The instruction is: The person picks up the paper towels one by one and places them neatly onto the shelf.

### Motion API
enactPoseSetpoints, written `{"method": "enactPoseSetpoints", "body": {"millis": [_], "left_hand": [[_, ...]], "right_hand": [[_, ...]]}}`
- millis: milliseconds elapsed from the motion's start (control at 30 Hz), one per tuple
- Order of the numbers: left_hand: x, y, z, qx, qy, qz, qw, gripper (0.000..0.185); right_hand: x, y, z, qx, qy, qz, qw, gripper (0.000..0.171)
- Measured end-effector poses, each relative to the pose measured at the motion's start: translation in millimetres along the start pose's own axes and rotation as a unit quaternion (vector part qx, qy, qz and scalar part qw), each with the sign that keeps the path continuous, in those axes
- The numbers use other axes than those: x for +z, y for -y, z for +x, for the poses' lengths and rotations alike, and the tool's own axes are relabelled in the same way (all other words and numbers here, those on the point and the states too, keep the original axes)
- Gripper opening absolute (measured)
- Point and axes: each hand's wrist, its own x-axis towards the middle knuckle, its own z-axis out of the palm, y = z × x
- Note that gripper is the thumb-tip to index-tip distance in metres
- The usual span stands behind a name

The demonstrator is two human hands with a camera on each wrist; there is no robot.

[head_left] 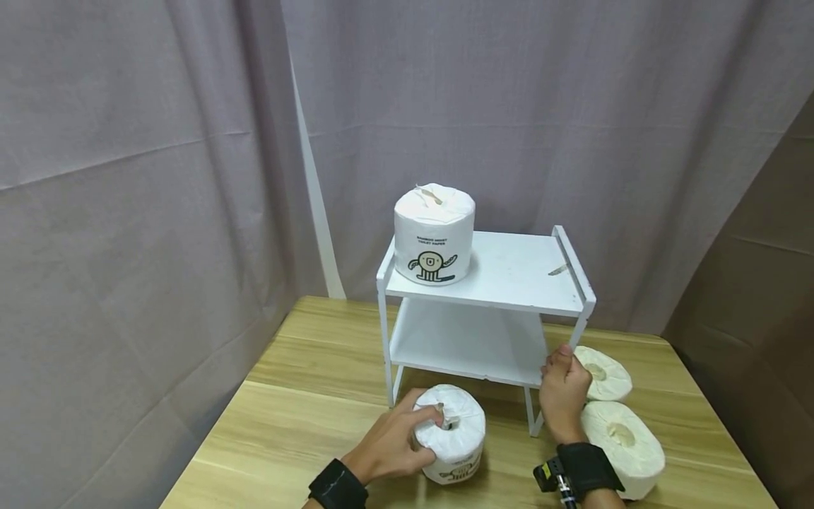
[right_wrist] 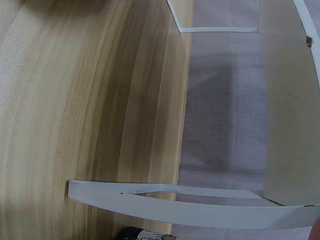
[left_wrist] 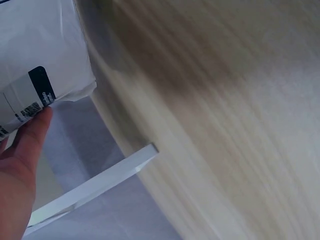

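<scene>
The left hand (head_left: 394, 445) is wrapped around a wrapped toilet roll (head_left: 450, 431) standing on the worktop (head_left: 305, 396), fingers curled over its top edge, thumb low on the wrapper. That roll sits right under the palm, just in front of the white shelf rack (head_left: 509, 283). The right hand (head_left: 562, 392) is clenched on the rack's front right post, steadying it.

What could go wrong? The wrapper looks slick and loose, so by my reckoning the roll could slide out of that top-edge hold if it is lifted. A roll swung in carelessly could knock the rack's front leg, and the rack might shift if the right hand eases off.

Count them: four rolls in all. One under the left hand, one with a cartoon print (head_left: 434, 233) on the rack's top shelf beyond the fingers, two unwrapped ones (head_left: 620, 438) just outside the right wrist. One rack, two shelves.
</scene>
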Motion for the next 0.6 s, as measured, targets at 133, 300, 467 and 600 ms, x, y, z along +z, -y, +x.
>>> {"method": "enactPoseSetpoints", "body": {"millis": [133, 300, 467, 600], "left_hand": [[-7.1, -5.5, 0.5, -0.014, -0.009, -0.013, 0.9998, 0.039], [-16.7, -14.0, 2.5, -0.024, -0.020, -0.009, 0.9995, 0.039], [-22.6, -20.5, 2.5, -0.028, -0.035, -0.006, 0.9990, 0.039], [-26.5, -22.2, 2.7, -0.029, -0.047, -0.001, 0.9985, 0.038]], "right_hand": [[-0.4, -1.6, 0.9, -0.001, 0.000, -0.010, 1.000, 0.065], [-1.1, 1.3, 1.9, 0.009, 0.004, -0.001, 1.000, 0.069], [-1.6, 2.0, 1.5, 0.008, 0.005, 0.000, 1.000, 0.070], [-1.7, 1.8, 1.6, 0.005, 0.009, 0.005, 1.000, 0.070]]}}
